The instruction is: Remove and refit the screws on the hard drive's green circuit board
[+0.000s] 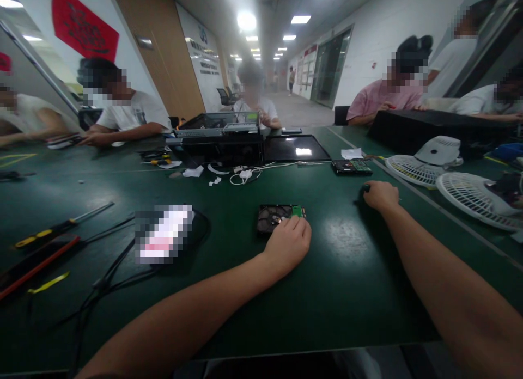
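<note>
A hard drive [269, 218] lies flat on the green table [327, 308], its green circuit board showing at the far right corner. Over its near right edge, my left hand [289, 238] is closed with curled fingers, which hide part of the drive. Farther right, my right hand [381, 195] rests at the table surface, closed around a small black object [366, 188]. Only the black end shows clearly, so its kind cannot be made out. A second drive with a circuit board [352, 167] lies just beyond my right hand.
To the left lie a yellow-black screwdriver [44, 234], a blurred-out phone-like object [165, 234] and black cables [98, 283]. An opened computer case [216, 139], a dark screen [296, 148] and a white cable [245, 175] are ahead. White fan parts [417, 169] stand right. Several people sit around.
</note>
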`<state>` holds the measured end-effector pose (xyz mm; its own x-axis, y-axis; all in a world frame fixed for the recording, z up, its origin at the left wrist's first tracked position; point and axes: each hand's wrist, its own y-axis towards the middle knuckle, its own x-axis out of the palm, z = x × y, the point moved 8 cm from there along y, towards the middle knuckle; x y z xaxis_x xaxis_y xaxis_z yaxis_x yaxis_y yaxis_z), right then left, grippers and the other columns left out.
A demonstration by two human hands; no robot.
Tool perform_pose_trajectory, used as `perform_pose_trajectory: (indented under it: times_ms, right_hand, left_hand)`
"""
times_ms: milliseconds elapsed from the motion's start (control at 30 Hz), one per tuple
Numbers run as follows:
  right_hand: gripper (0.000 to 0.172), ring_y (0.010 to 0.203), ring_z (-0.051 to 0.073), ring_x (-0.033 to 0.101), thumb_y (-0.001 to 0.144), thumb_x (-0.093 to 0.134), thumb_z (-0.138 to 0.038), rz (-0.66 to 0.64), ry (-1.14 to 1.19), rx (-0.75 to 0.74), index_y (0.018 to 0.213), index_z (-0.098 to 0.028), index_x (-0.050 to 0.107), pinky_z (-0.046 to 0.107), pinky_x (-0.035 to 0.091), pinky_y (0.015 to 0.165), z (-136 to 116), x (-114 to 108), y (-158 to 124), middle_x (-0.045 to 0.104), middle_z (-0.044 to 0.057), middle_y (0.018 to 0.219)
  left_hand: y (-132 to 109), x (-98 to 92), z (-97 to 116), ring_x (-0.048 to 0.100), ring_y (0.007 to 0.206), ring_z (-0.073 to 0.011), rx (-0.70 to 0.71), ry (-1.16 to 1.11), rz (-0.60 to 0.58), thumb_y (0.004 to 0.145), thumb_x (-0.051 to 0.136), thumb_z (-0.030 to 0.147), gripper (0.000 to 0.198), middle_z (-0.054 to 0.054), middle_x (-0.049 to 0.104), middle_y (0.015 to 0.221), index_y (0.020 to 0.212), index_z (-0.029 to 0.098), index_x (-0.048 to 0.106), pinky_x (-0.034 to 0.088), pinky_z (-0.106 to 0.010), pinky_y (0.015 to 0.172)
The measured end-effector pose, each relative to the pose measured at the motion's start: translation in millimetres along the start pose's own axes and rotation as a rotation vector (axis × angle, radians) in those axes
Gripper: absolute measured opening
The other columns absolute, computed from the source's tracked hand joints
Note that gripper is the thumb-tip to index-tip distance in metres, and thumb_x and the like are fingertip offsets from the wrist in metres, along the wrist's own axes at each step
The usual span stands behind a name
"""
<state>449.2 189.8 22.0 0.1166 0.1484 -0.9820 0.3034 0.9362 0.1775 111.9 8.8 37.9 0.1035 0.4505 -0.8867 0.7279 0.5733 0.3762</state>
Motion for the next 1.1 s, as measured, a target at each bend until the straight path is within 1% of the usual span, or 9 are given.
perform_pose_trajectory:
  times_ms: [133, 267, 400, 567, 700, 833, 933, 1033, 1100]
  right_hand:
    - [0.038, 0.108, 0.036, 0.069, 0.089, 0.059, -0.028, -0.019, -0.021, -0.01, 0.121, -0.022, 0.079, 0.044, 0.048, 0.087, -6, 1, -3, 0.077, 0.017, 0.116]
    - [0.039, 0.11, 0.035, 0.068, 0.092, 0.055, -0.024, 0.05, -0.064, -0.068, 0.123, -0.025, 0.078, 0.044, 0.046, 0.088, -11, -4, -12, 0.078, 0.017, 0.113]
    - [0.04, 0.109, 0.034, 0.067, 0.094, 0.05, -0.02, 0.104, -0.101, -0.111, 0.122, -0.023, 0.078, 0.042, 0.045, 0.086, -16, -11, -19, 0.078, 0.018, 0.109]
    - [0.038, 0.108, 0.033, 0.067, 0.095, 0.048, -0.016, 0.12, -0.112, -0.116, 0.117, -0.021, 0.078, 0.04, 0.045, 0.083, -18, -14, -22, 0.078, 0.017, 0.11]
    - [0.034, 0.108, 0.035, 0.066, 0.093, 0.051, -0.015, 0.129, -0.124, -0.127, 0.112, -0.018, 0.079, 0.041, 0.046, 0.083, -19, -12, -23, 0.077, 0.018, 0.111]
    - [0.034, 0.107, 0.036, 0.066, 0.093, 0.052, -0.014, 0.119, -0.114, -0.101, 0.114, -0.017, 0.079, 0.041, 0.046, 0.081, -15, -10, -22, 0.077, 0.02, 0.112]
    - [0.035, 0.108, 0.036, 0.065, 0.093, 0.051, -0.014, 0.12, -0.114, -0.097, 0.114, -0.017, 0.079, 0.04, 0.046, 0.081, -15, -10, -24, 0.076, 0.02, 0.113]
    - [0.034, 0.108, 0.036, 0.065, 0.093, 0.052, -0.014, 0.122, -0.12, -0.112, 0.112, -0.017, 0.079, 0.04, 0.047, 0.082, -17, -10, -27, 0.076, 0.02, 0.112]
    - [0.033, 0.11, 0.036, 0.064, 0.093, 0.053, -0.015, 0.134, -0.109, -0.132, 0.115, -0.017, 0.078, 0.041, 0.047, 0.083, -21, -12, -30, 0.075, 0.02, 0.114]
  left_hand:
    - [0, 2.0, 0, 0.065, 0.11, -0.0276, -0.011, 0.006, -0.004, 0.106, 0.046, 0.01, 0.03, -0.019, 0.067, 0.12, 0.129, 0.003, 0.062, 0.055, -0.038, 0.086]
    - [1, 2.5, 2, 0.066, 0.108, -0.028, -0.002, 0.023, -0.022, 0.104, 0.047, 0.009, 0.031, -0.02, 0.067, 0.118, 0.13, 0.002, 0.061, 0.055, -0.039, 0.086]
    - [1, 0.4, 4, 0.065, 0.111, -0.0283, 0.0, 0.026, -0.026, 0.104, 0.046, 0.009, 0.032, -0.021, 0.067, 0.122, 0.132, 0.002, 0.061, 0.055, -0.04, 0.089]
    - [-1, 0.5, 6, 0.064, 0.117, -0.0293, -0.001, 0.026, -0.036, 0.105, 0.045, 0.01, 0.035, -0.023, 0.066, 0.128, 0.136, 0.001, 0.059, 0.055, -0.039, 0.091]
    - [-1, 3.1, 6, 0.064, 0.118, -0.0301, -0.014, 0.028, -0.043, 0.105, 0.047, 0.011, 0.037, -0.023, 0.065, 0.129, 0.138, 0.0, 0.058, 0.055, -0.039, 0.092]
    - [-2, 3.8, 5, 0.063, 0.119, -0.0303, -0.04, 0.03, -0.039, 0.104, 0.045, 0.009, 0.037, -0.024, 0.065, 0.129, 0.139, 0.0, 0.058, 0.055, -0.041, 0.093]
    - [-3, 2.8, 1, 0.061, 0.122, -0.0304, -0.077, 0.024, -0.031, 0.105, 0.045, 0.01, 0.04, -0.023, 0.064, 0.132, 0.143, 0.002, 0.055, 0.054, -0.042, 0.096]
    - [-3, 4.0, -5, 0.059, 0.126, -0.0309, -0.112, 0.008, -0.043, 0.106, 0.047, 0.013, 0.042, -0.023, 0.063, 0.138, 0.146, 0.003, 0.054, 0.053, -0.042, 0.098]
    - [-3, 5.7, -6, 0.058, 0.128, -0.031, -0.108, -0.004, -0.062, 0.106, 0.048, 0.015, 0.042, -0.022, 0.061, 0.142, 0.146, 0.003, 0.054, 0.052, -0.042, 0.099]
